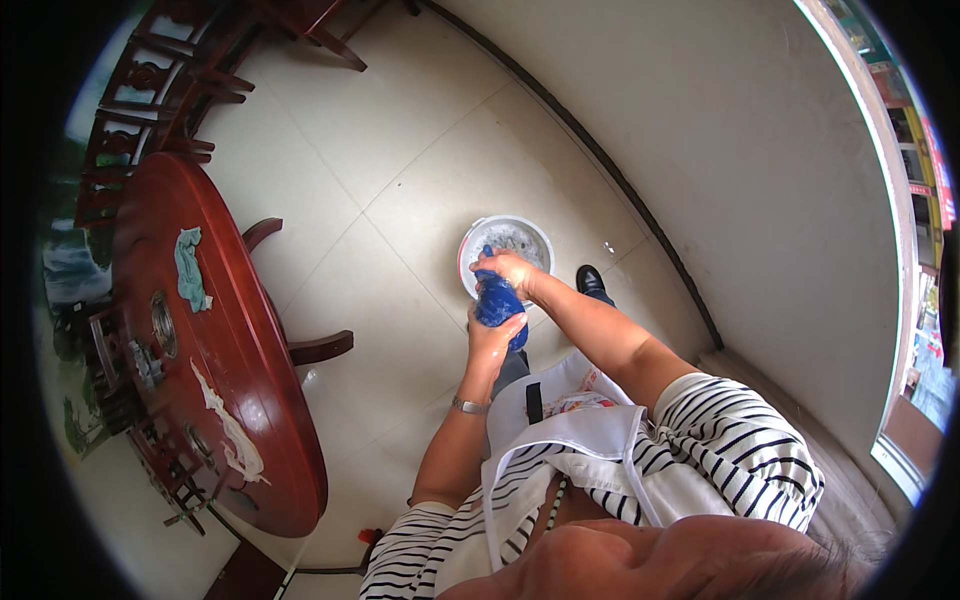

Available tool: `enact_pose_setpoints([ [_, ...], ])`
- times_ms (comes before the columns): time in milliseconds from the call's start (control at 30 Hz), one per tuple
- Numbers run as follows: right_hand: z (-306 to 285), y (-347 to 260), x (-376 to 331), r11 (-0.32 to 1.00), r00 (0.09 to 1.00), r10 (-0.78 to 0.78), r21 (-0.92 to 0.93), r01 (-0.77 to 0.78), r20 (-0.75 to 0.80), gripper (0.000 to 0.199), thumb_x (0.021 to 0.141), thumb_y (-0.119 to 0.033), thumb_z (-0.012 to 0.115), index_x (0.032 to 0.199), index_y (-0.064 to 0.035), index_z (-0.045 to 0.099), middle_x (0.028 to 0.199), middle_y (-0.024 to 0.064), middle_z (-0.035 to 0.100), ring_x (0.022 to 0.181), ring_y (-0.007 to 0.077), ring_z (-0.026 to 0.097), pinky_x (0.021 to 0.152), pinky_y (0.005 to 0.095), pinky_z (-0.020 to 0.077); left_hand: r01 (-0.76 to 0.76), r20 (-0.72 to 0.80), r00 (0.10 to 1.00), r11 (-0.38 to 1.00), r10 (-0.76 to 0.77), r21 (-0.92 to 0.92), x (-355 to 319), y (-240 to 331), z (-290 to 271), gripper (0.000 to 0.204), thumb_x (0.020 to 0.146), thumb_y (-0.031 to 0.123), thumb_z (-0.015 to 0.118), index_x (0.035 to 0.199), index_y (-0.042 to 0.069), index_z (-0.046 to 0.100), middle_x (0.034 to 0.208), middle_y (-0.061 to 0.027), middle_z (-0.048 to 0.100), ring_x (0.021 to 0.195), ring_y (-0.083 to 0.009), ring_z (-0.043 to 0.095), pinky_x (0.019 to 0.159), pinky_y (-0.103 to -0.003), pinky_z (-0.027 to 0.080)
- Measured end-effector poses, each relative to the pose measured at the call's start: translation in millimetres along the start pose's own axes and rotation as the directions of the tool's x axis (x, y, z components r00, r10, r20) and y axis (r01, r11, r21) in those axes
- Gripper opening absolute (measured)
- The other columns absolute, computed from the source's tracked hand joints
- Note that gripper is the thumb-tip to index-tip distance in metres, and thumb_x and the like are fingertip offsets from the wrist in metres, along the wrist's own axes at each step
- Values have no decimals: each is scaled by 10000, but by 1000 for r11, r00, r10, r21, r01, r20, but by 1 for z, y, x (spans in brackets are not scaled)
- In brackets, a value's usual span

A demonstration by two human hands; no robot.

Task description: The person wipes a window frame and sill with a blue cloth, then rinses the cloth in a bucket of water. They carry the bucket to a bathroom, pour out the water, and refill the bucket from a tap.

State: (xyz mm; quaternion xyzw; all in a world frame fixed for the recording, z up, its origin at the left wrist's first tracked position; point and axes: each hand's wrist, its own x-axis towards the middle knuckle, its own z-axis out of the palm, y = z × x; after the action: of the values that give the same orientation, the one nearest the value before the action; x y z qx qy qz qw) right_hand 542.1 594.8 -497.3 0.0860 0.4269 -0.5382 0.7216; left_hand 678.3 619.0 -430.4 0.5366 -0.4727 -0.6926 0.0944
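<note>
A wet, bunched blue cloth (497, 300) is gripped between my two hands, above the near rim of a white bucket (545, 240). My right hand (513, 271) closes around its upper end, over the bucket's opening. Lower down, my left hand (492, 338) wraps the other end, nearer my body. Suds show on the cloth and on my fingers. Foamy water (512, 236) partly shows inside the bucket; my right hand and the cloth hide the rest.
At left stands a round dark-red wooden table (285, 430) bearing a teal cloth (188, 268) and a cream cloth (228, 430). Carved wooden chairs (140, 85) line the far left. A pale wall (720, 150) with dark skirting rises at right. My black shoe (590, 279) is beside the bucket.
</note>
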Motion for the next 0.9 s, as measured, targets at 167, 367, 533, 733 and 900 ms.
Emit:
enact_pose_setpoints([
  [167, -10, 12, 21, 920, 992, -92, -388, 49, -91, 147, 724, -28, 626, 847, 37, 581, 715, 131, 608, 558, 210, 610, 491, 350, 506, -5, -114, 992, 942, 46, 337, 22, -47, 0, 1075, 636, 190, 845, 1393, -117, 146, 1197, -207, 516, 991, -244, 590, 833, -321, 503],
  [367, -17, 27, 33, 479, 918, -366, -877, 49, -149, 185, 698, -113, 596, 823, 19, 634, 785, 238, 660, 719, 331, 671, 694, 405, 536, 36, -148, 986, 767, 77, 641, 35, -69, 8, 1208, 629, 263, 838, 1410, -143, 11, 1196, -311, 517, 1041, -352, 588, 901, -348, 473],
  [533, -30, 23, 30, 310, 859, -452, -945, -101, -240, 291, 707, -131, 589, 971, -24, 649, 960, 248, 650, 920, 392, 636, 834, 454, 509, -11, -73, 995, 788, 71, 615, 56, -79, 28, 1145, 639, 244, 832, 1394, -114, 50, 1206, -284, 518, 1116, -360, 540, 957, -401, 435],
  [733, -19, 36, 3, -2, 950, -286, -992, -129, -123, 245, 684, -56, 692, 928, -46, 670, 941, 142, 694, 882, 305, 679, 751, 409, 551, -442, 181, 892, 882, 414, 162, 69, -175, 27, 632, 854, 110, 657, 1384, 86, 314, 1402, -77, 381, 1270, -183, 400, 1053, -349, 354],
  [900, -18, 2, -21, 116, 876, -455, -986, -124, -163, 236, 762, -59, 605, 994, -36, 643, 988, 177, 675, 923, 330, 664, 756, 430, 545, -366, 144, 927, 746, 347, 557, 74, -145, 40, 748, 826, 232, 702, 1406, 81, 254, 1273, -96, 523, 1103, -218, 562, 963, -386, 447],
])
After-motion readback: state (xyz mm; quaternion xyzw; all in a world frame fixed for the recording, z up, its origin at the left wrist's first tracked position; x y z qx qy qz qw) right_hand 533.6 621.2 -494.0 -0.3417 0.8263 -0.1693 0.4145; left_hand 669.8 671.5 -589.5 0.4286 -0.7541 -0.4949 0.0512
